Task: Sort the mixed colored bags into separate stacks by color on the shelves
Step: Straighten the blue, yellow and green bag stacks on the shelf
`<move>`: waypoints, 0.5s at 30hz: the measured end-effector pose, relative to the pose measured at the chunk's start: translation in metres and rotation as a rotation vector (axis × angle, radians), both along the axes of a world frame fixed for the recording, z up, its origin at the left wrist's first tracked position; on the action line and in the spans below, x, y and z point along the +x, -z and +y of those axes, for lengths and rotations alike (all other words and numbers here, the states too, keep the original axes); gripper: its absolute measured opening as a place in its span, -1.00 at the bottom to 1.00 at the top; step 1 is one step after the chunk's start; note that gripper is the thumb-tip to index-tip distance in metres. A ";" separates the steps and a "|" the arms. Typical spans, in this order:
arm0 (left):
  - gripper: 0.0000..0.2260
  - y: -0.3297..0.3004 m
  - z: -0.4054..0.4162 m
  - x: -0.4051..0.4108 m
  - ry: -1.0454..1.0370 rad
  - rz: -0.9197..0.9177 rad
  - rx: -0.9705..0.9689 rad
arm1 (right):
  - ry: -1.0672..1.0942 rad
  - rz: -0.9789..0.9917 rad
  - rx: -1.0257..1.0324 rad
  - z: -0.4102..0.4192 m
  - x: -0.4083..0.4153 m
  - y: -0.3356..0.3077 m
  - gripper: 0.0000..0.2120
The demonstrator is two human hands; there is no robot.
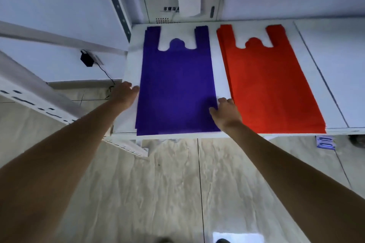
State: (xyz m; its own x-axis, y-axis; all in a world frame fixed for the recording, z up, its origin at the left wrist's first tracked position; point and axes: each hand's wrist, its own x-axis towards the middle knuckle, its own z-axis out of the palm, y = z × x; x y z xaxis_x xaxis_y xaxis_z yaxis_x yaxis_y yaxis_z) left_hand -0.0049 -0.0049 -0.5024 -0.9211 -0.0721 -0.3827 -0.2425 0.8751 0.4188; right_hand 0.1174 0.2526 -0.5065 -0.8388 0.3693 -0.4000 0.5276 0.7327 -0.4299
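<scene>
- A stack of purple bags [175,87], matte vest-shaped carriers with two strap handles, lies flat on the white shelf [217,69].
- Just beside it, apart by a bare strip, lies a stack of red bags [270,89] of the same cut, edges slightly fanned.
- The left hand [125,92] rests open at the purple stack's left edge, arm outstretched.
- The right hand [226,111] lies flat, fingers spread, on the purple stack's near right corner, gripping nothing.

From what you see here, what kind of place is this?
Probably a shop or stockroom: a white metal shelf bears a purple bag stack and a red bag stack, with a perforated shelving rail and a wall utility box nearby.
</scene>
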 end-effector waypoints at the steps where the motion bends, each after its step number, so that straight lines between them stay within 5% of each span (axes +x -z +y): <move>1: -0.59 0.005 0.001 -0.009 -0.023 -0.006 0.032 | 0.006 0.004 0.018 0.000 -0.005 0.006 -0.54; 6: -0.62 0.021 0.013 -0.035 -0.062 -0.010 0.230 | 0.036 0.035 0.066 -0.002 -0.023 0.019 -0.58; 15: -0.62 0.033 0.033 -0.039 -0.066 0.120 0.095 | 0.097 0.076 -0.012 0.001 -0.032 0.020 -0.60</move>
